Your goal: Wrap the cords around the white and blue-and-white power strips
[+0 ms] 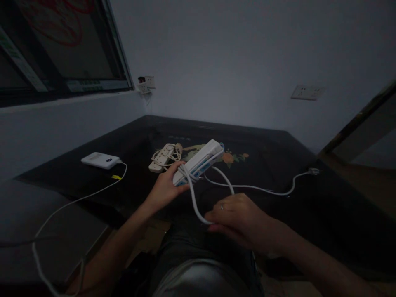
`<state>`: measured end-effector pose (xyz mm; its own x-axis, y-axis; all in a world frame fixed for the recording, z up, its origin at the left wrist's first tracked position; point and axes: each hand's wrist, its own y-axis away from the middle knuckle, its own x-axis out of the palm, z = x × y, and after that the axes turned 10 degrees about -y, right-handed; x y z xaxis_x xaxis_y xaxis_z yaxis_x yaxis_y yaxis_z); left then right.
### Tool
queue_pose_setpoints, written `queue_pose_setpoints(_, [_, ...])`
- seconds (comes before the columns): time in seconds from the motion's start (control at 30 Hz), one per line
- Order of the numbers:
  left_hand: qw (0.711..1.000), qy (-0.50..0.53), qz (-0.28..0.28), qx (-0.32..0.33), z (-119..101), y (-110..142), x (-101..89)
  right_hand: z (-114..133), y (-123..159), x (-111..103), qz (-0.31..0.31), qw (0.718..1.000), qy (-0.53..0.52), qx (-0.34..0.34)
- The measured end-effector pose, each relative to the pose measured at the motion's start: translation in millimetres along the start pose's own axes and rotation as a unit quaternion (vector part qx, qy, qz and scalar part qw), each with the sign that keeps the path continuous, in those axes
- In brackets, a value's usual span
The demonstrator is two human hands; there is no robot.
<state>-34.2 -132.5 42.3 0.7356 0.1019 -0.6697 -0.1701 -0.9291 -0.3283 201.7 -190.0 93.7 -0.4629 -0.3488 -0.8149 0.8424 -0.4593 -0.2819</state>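
Observation:
My left hand (167,183) grips the near end of a white power strip (201,160), which is tilted above the dark table. Some of its white cord (192,194) is wrapped round that near end. From there the cord loops down to my right hand (238,218), whose fingers are closed on it. Past my right hand the cord bends back toward the strip, and a length runs right across the tabletop to a plug (313,171). A second power strip (162,159), with its own cord coiled on top, lies just beyond my left hand.
A white power bank (100,160) with a thin cable (93,192) sits at the left of the dark table (260,142), near a small yellow tag (116,177). Wall sockets (307,92) are on the back wall, and a window (68,49) is at upper left.

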Motion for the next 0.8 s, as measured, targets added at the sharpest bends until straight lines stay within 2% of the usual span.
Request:
queue_pose_setpoints(0.1, [0.998,0.061,-0.003,-0.025,-1,0,6.4,2,2,8,-0.024,1.0,0.014,-0.004])
queue_pose_setpoints(0.2, [0.985,0.161,-0.014,-0.067,-1,4,6.5,-7,12,7,-0.071,0.996,0.025,0.038])
queue_pose_setpoints(0.33, [0.938,0.329,0.003,-0.112,-9,15,5.8,-23,25,5,-0.105,0.987,-0.033,0.12])
queue_pose_setpoints(0.5, [0.879,0.46,0.072,-0.1,-23,25,9.3,-36,26,3,-0.138,0.976,-0.064,0.158])
queue_pose_setpoints(0.67, [0.836,0.522,0.138,-0.095,-24,30,15.9,-48,20,-2,-0.1,0.976,-0.071,0.182])
queue_pose_setpoints(0.73, [0.823,0.538,0.157,-0.094,-25,32,18.7,-55,19,-4,-0.047,0.973,-0.131,0.183])
queue_pose_setpoints(0.8, [0.808,0.555,0.18,-0.087,-28,33,20.3,-63,20,-5,0.022,0.958,-0.222,0.183])
